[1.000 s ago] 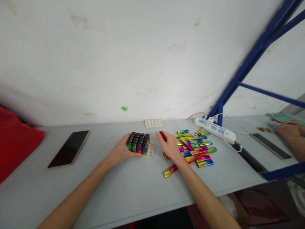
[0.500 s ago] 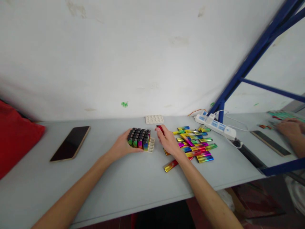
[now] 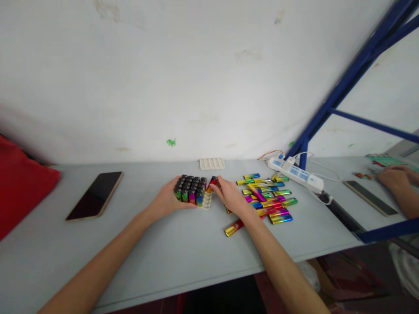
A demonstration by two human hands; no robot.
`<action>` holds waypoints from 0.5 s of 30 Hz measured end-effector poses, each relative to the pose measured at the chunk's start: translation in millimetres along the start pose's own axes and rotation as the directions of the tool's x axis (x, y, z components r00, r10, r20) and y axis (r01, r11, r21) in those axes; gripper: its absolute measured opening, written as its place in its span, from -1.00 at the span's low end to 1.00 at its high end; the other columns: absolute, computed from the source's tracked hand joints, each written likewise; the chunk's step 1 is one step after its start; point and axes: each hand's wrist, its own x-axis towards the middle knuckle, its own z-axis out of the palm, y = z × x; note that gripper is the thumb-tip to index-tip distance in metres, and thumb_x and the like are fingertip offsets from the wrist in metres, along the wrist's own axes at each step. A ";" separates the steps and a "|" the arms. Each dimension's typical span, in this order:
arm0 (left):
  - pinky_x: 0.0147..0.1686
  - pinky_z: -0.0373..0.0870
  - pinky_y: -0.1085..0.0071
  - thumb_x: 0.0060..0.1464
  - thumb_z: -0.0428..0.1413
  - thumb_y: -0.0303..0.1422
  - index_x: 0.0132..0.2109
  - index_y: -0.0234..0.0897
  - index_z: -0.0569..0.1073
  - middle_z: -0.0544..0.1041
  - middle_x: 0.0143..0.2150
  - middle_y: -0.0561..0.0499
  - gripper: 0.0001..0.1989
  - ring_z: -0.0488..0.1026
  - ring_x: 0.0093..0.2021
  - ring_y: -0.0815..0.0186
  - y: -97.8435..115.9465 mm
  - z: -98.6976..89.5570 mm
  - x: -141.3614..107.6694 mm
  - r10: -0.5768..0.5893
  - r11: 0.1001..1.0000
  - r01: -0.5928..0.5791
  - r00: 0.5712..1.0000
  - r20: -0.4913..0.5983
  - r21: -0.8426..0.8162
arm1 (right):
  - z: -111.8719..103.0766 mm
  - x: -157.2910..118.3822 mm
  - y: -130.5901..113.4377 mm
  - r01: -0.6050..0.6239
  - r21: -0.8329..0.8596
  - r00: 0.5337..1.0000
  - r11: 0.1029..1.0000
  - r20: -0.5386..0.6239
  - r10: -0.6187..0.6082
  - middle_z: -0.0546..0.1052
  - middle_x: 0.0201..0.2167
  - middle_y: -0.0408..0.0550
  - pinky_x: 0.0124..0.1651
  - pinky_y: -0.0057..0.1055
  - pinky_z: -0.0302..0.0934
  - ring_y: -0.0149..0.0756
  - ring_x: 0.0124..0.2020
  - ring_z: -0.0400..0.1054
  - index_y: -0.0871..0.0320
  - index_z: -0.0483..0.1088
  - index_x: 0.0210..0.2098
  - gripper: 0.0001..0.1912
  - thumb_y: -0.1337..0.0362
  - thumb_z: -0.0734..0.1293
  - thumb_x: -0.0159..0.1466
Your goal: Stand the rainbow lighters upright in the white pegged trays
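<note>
My left hand (image 3: 166, 200) is curled around the left and front sides of a tight block of upright, shiny sticks with black tops (image 3: 191, 188), shaped like disposable vapes. They stand in a cream tray (image 3: 207, 200) with round holes, and bare holes show along its right side. Between the closed fingers of my right hand (image 3: 229, 194) is one red-and-gold black-topped stick (image 3: 211, 183). It tilts over the tray's right part, beside the block; whether its lower end sits in a hole, I cannot tell. Loose multicoloured metallic sticks (image 3: 262, 192) lie piled right of that hand.
A second cream tray (image 3: 212, 163) lies by the wall. A phone (image 3: 94, 195) rests at left near a red bag (image 3: 22, 183). On the right are a white power strip (image 3: 296, 173), a blue metal frame (image 3: 322, 117) and another person's hands (image 3: 396, 175).
My right hand has moved left with the red-and-gold stick, from the space beside the tray to over its bare holes. The left hand keeps its hold on the block.
</note>
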 end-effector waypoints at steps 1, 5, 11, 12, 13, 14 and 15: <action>0.49 0.70 -0.39 -0.18 0.68 0.14 0.26 -0.09 0.62 0.85 0.28 -0.21 -0.08 0.79 0.35 -0.42 -0.8 0.1 0.2 0.003 1.000 -0.003 1.000 -0.002 0.001 | -0.3 0.9 -0.4 0.006 -0.022 1.000 1.000 0.013 -0.006 0.75 -0.08 0.03 0.08 -0.24 0.45 0.00 -0.01 0.68 -0.03 0.41 -0.08 -0.73 0.18 0.48 0.78; 0.45 0.76 -0.31 -0.17 0.67 0.13 0.27 -0.09 0.62 0.87 0.26 -0.18 -0.09 0.81 0.32 -0.41 -6.4 1.1 1.5 0.031 0.999 -0.031 0.999 -0.017 0.010 | -3.5 5.4 -7.7 0.006 -0.083 0.996 0.996 0.086 0.001 0.78 -0.05 0.03 0.10 -0.28 0.44 -0.05 0.01 0.70 0.01 0.49 -0.02 -0.81 0.28 0.48 0.78; 0.29 0.87 -0.17 -0.10 0.62 0.23 0.24 -0.09 0.64 0.88 0.21 -0.16 -0.13 0.86 0.23 -0.30 -18.9 1.4 2.7 0.064 0.997 -0.063 0.997 -0.031 0.054 | -9.3 2.6 -13.2 0.020 -0.142 0.990 0.990 0.144 0.001 0.84 0.10 0.15 0.24 -0.19 0.53 0.02 0.15 0.76 0.09 0.67 0.19 -0.88 0.25 0.57 0.72; 0.26 0.88 -0.19 -0.10 0.62 0.24 0.23 -0.08 0.65 0.88 0.19 -0.17 -0.13 0.86 0.21 -0.31 -21.0 1.3 2.7 0.067 0.996 -0.065 0.997 -0.033 0.054 | -13.9 -2.2 -8.0 0.025 -0.122 0.994 0.992 0.107 -0.012 0.84 0.15 0.15 0.31 -0.16 0.54 0.02 0.20 0.76 0.08 0.67 0.25 -0.82 0.24 0.58 0.71; 0.25 0.88 -0.21 -0.11 0.62 0.25 0.22 -0.08 0.65 0.88 0.19 -0.19 -0.13 0.87 0.20 -0.32 -23.0 1.2 2.7 0.073 0.996 -0.071 0.997 -0.039 0.054 | -20.6 -8.6 -0.4 0.025 -0.098 0.998 0.995 0.054 -0.019 0.84 0.18 0.13 0.37 -0.13 0.55 0.01 0.23 0.76 0.07 0.67 0.31 -0.77 0.25 0.57 0.71; 0.27 0.88 -0.24 -0.12 0.62 0.26 0.23 -0.07 0.66 0.88 0.20 -0.22 -0.13 0.87 0.21 -0.33 -25.0 1.3 2.5 0.077 0.996 -0.074 0.996 -0.047 0.057 | -29.4 -16.6 9.4 0.019 -0.076 1.000 0.997 -0.008 -0.020 0.84 0.21 0.12 0.42 -0.11 0.55 0.00 0.25 0.76 0.06 0.67 0.35 -0.73 0.26 0.56 0.72; 0.30 0.87 -0.25 -0.11 0.62 0.25 0.23 -0.07 0.66 0.88 0.22 -0.23 -0.13 0.87 0.23 -0.34 -26.7 1.4 2.1 0.080 0.995 -0.076 0.995 -0.060 0.062 | -40.0 -25.8 21.0 0.007 -0.064 0.998 0.998 -0.069 -0.011 0.84 0.20 0.12 0.44 -0.09 0.55 0.00 0.25 0.76 0.06 0.67 0.36 -0.73 0.29 0.54 0.72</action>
